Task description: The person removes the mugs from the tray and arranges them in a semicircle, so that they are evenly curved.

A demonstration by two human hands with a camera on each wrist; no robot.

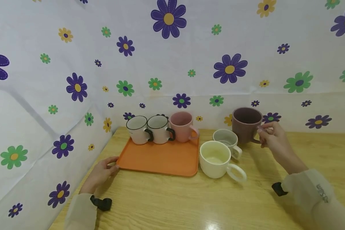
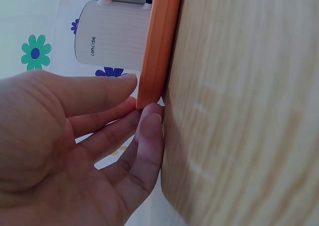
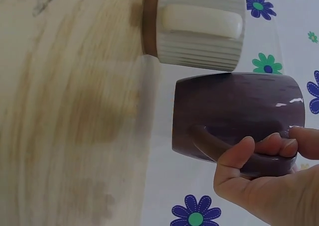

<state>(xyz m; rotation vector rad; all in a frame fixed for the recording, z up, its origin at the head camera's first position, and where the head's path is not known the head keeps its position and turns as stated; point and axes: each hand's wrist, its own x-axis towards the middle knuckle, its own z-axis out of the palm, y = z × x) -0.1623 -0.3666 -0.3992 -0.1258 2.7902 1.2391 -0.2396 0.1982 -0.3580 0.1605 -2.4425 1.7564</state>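
Note:
My right hand point(image 1: 276, 140) grips the handle of a dark purple mug point(image 1: 242, 127). In the right wrist view, fingers point(image 3: 239, 154) wrap that handle, and white cloth shows between the mug's base and the tabletop. Just left of it stands a small grey-white ribbed mug point(image 1: 225, 137), with a larger cream mug point(image 1: 214, 163) in front. My left hand point(image 1: 102, 172) holds the front left corner of an orange tray point(image 1: 161, 159), thumb at the rim and fingertips low against the corner. Along the tray's back stand two white mugs point(image 1: 138, 134) with black handles and a pink mug point(image 1: 181, 129).
A wooden table point(image 1: 161, 201) carries everything. White cloth point(image 1: 172, 64) printed with flowers rises behind the table and along its left side. The cream mug stands close against the tray's right edge, its handle pointing right.

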